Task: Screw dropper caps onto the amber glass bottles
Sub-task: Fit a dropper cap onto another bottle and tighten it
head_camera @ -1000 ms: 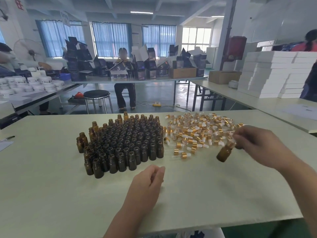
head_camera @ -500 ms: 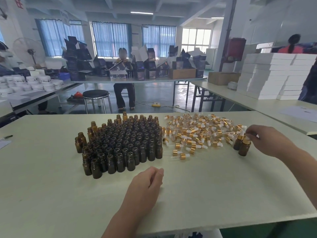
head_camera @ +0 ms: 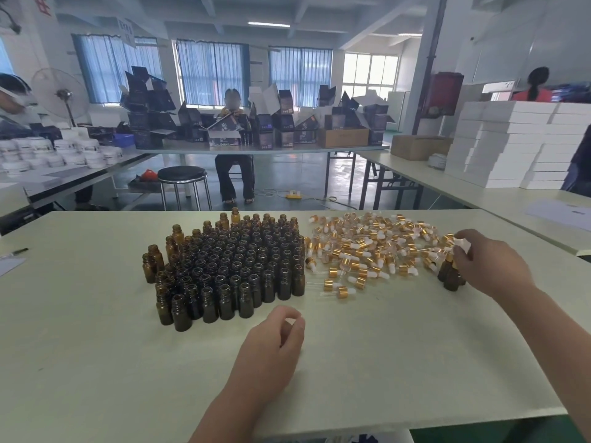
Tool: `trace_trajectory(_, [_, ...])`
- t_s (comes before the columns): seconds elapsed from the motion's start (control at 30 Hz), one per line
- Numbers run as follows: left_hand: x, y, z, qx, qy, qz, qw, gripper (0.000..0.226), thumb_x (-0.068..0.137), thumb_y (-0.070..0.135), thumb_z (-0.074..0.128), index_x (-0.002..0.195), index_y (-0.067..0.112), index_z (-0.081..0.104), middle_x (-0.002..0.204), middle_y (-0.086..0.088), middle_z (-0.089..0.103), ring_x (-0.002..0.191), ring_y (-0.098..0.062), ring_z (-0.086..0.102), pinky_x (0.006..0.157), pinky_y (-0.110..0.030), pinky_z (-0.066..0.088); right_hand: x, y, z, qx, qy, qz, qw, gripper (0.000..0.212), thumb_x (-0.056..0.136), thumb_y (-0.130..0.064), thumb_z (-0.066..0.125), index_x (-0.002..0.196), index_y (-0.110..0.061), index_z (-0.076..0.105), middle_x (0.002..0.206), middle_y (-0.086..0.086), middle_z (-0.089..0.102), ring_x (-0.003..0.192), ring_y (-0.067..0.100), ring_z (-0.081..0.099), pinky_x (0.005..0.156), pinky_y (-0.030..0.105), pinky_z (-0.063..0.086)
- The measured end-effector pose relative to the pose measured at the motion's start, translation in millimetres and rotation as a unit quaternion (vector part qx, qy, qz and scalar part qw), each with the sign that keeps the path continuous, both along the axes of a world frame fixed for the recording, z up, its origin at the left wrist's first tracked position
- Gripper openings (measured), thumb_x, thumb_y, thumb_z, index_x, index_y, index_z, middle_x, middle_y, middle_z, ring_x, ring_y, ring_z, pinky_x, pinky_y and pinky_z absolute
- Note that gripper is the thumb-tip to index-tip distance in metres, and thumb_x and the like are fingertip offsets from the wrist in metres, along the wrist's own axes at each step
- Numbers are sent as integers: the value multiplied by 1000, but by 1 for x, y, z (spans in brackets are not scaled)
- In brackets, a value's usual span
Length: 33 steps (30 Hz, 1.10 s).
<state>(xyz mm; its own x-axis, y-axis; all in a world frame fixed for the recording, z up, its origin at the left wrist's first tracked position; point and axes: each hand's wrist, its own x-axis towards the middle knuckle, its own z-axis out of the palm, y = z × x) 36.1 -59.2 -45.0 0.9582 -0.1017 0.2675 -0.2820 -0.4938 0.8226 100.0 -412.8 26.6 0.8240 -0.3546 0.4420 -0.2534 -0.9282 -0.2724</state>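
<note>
Several open amber bottles (head_camera: pixel 230 266) stand packed together left of centre on the pale table (head_camera: pixel 399 346). To their right lies a loose heap of gold dropper caps (head_camera: pixel 367 247) with white bulbs. Two capped amber bottles (head_camera: pixel 450 278) stand upright at the heap's right end. My right hand (head_camera: pixel 489 266) is directly over them, its fingertips curled round a white dropper bulb (head_camera: pixel 464 246); whether that cap sits on a bottle or is loose is hidden. My left hand (head_camera: pixel 271 346) hovers in front of the open bottles with loosely curled fingers, holding nothing.
The table's far edge runs just behind the bottles and caps. Stacked white boxes (head_camera: pixel 511 145) fill a table to the right. A black stool (head_camera: pixel 182 175) and a seated person (head_camera: pixel 235 148) are beyond, with white jars (head_camera: pixel 64 151) on a left table.
My right hand carried a capped bottle rightward and set it upright beside another capped one, then stayed over their tops. My left hand has barely moved.
</note>
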Motion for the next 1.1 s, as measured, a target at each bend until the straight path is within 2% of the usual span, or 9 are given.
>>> trace_trajectory(0.1, [1,-1,-1,-13,0,9,1000,14,96,31,49,108,38,46,73,9,65,69,-2,59,70,-28,49,-7,40,-3,20,-12,82,996,30,95,-29,50,123,-21,57,70,1,62,68,23,54,58,28,39])
trace_trajectory(0.2, [1,-1,-1,-23,1,12,1000,27,96,28,50,121,34,41,70,10,63,70,-1,60,71,-28,51,-13,88,-13,18,53,218,974,33,96,-32,51,128,-25,55,61,-12,52,58,4,50,53,21,35])
trace_trajectory(0.27, [1,0,0,-39,1,27,999,39,95,25,51,131,30,36,67,6,62,70,-2,61,69,-26,51,-11,115,-21,3,107,273,956,37,97,-38,49,133,-29,50,72,-13,56,66,4,53,60,23,41])
trace_trajectory(0.37, [2,2,1,-85,7,73,994,52,94,19,51,140,25,28,67,-1,61,66,-5,60,63,-26,50,-3,143,-35,-28,174,279,944,43,95,-43,47,136,-30,43,113,-1,64,100,19,59,79,29,45])
trace_trajectory(0.47, [4,2,4,-122,19,107,987,59,93,14,51,143,27,23,69,-6,60,54,-5,54,54,-27,49,3,155,-45,-38,203,271,940,45,94,-44,45,135,-27,39,122,1,61,108,22,57,82,32,46])
trace_trajectory(0.6, [8,1,7,-139,29,125,982,74,92,10,51,149,29,8,62,0,54,52,-9,50,49,-24,42,3,153,-53,-29,184,268,945,33,96,-41,40,125,-26,43,112,0,62,96,19,58,77,33,49])
trace_trajectory(0.8, [15,3,8,-134,74,148,977,82,91,14,50,150,33,-4,69,-9,61,54,-12,52,54,-32,50,-2,150,-62,-14,113,278,954,18,96,-41,43,109,-29,48,88,-9,61,74,10,49,60,26,38])
trace_trajectory(0.97, [16,3,8,-153,73,151,974,76,90,12,51,149,30,8,68,-6,60,59,-16,56,62,-39,53,-6,154,-61,30,88,282,955,17,93,-52,48,98,-36,44,66,-15,49,63,0,45,53,22,33])
trace_trajectory(1.1, [16,5,6,-172,68,159,970,72,90,10,53,147,29,15,72,-12,62,58,-19,58,53,-32,52,-7,153,-61,55,90,277,955,22,92,-55,48,94,-33,46,65,-11,50,60,1,45,51,22,32])
